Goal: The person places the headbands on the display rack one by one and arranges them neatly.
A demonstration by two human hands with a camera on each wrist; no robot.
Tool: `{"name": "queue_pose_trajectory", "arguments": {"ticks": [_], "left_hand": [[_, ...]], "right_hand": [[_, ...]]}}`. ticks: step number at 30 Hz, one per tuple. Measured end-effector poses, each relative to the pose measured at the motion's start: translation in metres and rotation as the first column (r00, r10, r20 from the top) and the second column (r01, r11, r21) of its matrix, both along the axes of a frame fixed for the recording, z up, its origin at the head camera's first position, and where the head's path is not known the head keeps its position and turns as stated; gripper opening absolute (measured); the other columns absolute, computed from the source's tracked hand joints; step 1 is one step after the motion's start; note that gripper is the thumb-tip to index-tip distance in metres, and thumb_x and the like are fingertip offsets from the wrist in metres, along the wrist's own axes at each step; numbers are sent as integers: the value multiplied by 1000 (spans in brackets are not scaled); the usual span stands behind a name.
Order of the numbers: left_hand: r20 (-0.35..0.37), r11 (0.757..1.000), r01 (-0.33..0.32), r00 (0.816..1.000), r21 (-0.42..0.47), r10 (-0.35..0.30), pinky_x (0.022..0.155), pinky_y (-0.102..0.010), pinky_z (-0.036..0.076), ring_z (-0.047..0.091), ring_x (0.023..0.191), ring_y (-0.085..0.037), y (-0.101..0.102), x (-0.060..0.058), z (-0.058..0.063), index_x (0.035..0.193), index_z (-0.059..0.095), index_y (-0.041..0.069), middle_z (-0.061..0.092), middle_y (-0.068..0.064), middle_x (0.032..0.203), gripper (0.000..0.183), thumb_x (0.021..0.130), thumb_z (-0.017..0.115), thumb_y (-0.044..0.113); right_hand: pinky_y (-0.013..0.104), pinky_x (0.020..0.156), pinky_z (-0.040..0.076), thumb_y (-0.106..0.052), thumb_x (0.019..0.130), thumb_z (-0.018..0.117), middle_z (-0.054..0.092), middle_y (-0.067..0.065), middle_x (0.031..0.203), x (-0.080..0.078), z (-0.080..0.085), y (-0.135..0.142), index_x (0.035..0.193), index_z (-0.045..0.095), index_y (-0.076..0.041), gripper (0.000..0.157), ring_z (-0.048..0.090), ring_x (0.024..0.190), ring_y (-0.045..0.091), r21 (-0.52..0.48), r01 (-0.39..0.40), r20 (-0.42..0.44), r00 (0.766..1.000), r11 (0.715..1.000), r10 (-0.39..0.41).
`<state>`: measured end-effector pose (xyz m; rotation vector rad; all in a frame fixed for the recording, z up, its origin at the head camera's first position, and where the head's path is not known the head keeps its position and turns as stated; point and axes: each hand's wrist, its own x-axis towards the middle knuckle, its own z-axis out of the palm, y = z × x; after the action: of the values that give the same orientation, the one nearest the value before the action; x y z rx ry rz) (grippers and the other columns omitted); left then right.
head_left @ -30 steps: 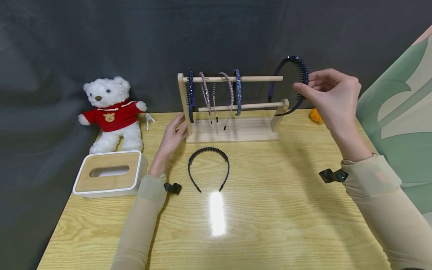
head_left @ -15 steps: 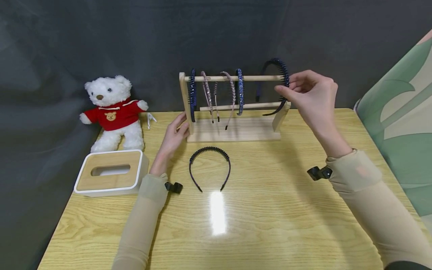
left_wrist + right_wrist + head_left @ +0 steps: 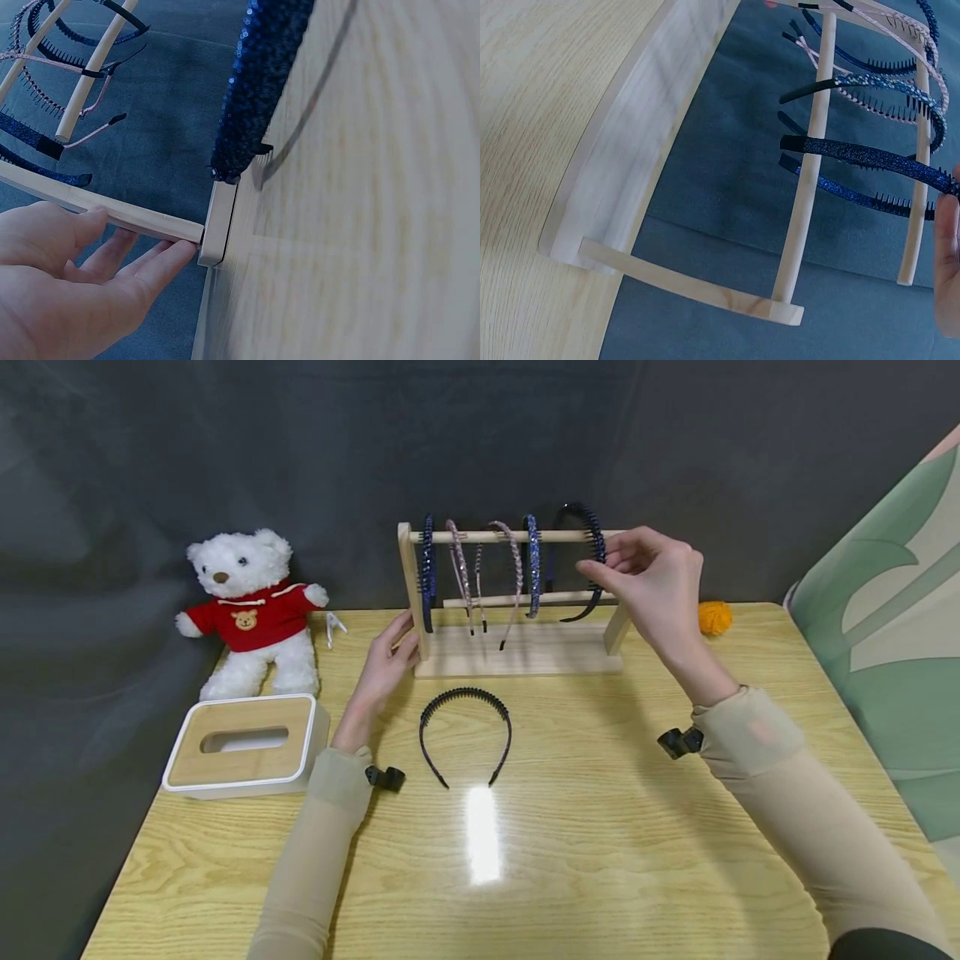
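Observation:
My right hand [image 3: 652, 577] pinches a dark blue toothed headband [image 3: 596, 539] between thumb and fingers. It hangs around the top bar [image 3: 558, 536] of a wooden rack [image 3: 517, 652], toward that bar's free right end. In the right wrist view, the held headband [image 3: 870, 157] also spans the lower bar [image 3: 810, 180]. My left hand [image 3: 386, 664] touches the rack's left upright [image 3: 142, 217] with loosely extended fingertips. Left of the held headband hang a glittery blue headband [image 3: 533, 568], two pink ones, and a dark blue one [image 3: 427, 572] by the upright.
A black toothed headband [image 3: 465, 693] lies on the table in front of the rack. At the left are a white teddy bear [image 3: 255, 627] in a red top, a tissue box [image 3: 243, 743] and a small white clip [image 3: 332, 631]. An orange ball [image 3: 715, 618] sits at the right.
My right hand has moved left, bringing the dark blue headband from beyond the top bar's free end onto the bar. My left hand has stayed at the upright.

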<state>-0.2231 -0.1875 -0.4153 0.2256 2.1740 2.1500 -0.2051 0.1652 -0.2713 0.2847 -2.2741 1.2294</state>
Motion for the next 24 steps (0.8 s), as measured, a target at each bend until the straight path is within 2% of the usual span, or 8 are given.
{"name": "queue_pose_trajectory", "arguments": {"ticks": [10,15,24], "left_hand": [[5,1000,-4,1000,3,4,122,-44,43,44,149,-42,0,0,-1,168,33,6,34,-19,171,53,116,43,4],[7,1000,-2,1000,4,2,123,-44,42,43,149,-43,0,0,0,168,33,6,33,-19,171,54,115,43,4],[7,1000,1,1000,5,-1,123,-44,41,42,150,-42,-1,-1,-1,168,32,7,33,-18,171,54,116,43,4]], "right_hand": [[12,69,56,-20,88,93,74,8,88,-7,-7,-13,106,80,2,31,65,72,6,37,-22,11,1000,999,21],[10,69,55,-20,88,93,75,13,90,-9,-9,-16,105,80,2,30,64,71,1,48,-16,8,1000,999,16],[8,69,53,-23,88,93,76,15,91,-6,-10,-19,107,81,1,32,63,72,-2,39,-20,-1,1000,999,20]]}}
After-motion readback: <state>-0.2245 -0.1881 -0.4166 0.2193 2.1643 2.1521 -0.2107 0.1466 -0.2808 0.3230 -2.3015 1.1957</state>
